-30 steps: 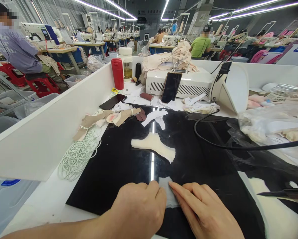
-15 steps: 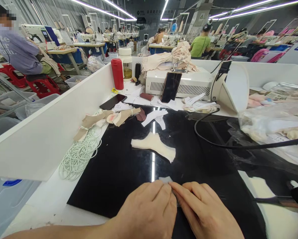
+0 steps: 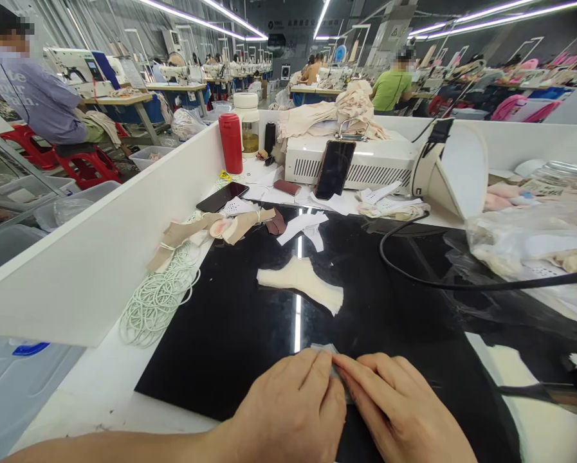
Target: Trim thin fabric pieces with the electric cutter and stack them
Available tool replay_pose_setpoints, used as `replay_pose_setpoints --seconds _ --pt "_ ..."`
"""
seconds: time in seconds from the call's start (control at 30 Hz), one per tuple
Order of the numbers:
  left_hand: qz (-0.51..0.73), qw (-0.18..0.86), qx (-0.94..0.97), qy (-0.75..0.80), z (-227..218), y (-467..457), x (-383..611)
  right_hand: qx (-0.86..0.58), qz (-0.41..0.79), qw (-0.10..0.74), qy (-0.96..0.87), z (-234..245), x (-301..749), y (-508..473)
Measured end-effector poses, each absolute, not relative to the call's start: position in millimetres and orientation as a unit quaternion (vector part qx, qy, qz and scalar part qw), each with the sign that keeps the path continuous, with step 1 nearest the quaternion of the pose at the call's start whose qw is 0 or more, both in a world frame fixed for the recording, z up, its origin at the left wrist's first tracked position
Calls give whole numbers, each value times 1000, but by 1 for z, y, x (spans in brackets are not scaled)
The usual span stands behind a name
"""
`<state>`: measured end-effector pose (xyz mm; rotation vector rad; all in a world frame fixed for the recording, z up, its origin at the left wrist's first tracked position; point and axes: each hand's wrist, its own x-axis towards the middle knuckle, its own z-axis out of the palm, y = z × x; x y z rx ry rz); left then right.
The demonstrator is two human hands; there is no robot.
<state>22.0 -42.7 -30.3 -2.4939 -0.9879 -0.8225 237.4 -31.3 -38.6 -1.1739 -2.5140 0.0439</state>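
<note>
Near the front of the black board (image 3: pixel 211 334), my left hand (image 3: pixel 288 402) and my right hand (image 3: pixel 401 405) meet with their fingertips close together. Both are closed on a small pale grey piece of thin material (image 3: pixel 323 348), perhaps fabric. Only its top corner and a sliver between the fingers show; my fingers hide the rest. Beyond my hands lies a cream-coloured fabric piece (image 3: pixel 300 280) with curved edges, flat on the board. Farther back are white cut strips (image 3: pixel 302 226), one across the other.
Pale green cord (image 3: pixel 157 302) and tan cut pieces (image 3: pixel 186 235) lie at the left. A phone (image 3: pixel 335 168) leans on a white vented box (image 3: pixel 293 164) beside a red bottle (image 3: pixel 231 143). A black cable (image 3: pixel 462 283) crosses from the right, near cream pieces (image 3: pixel 553 418).
The whole view has shifted slightly to the right. My left thumb shows a little more below the fingers. Both hands stay on the grey piece in nearly the same place.
</note>
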Motion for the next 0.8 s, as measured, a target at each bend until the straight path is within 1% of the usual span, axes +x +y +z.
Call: replay_pose_setpoints --seconds 0.17,0.47,0.63,0.8 --pt "-277 173 -878 -350 -30 -45 22 -411 17 194 -890 -38 240 -31" --pt "-289 170 -873 -355 -27 -46 24 -387 -23 164 -907 -39 241 -30" --pt "-297 172 -868 -358 -28 -48 25 -392 -13 146 -908 -40 242 -31" --pt "-303 173 -866 -358 -28 -48 25 -398 3 160 -903 -38 240 -33"
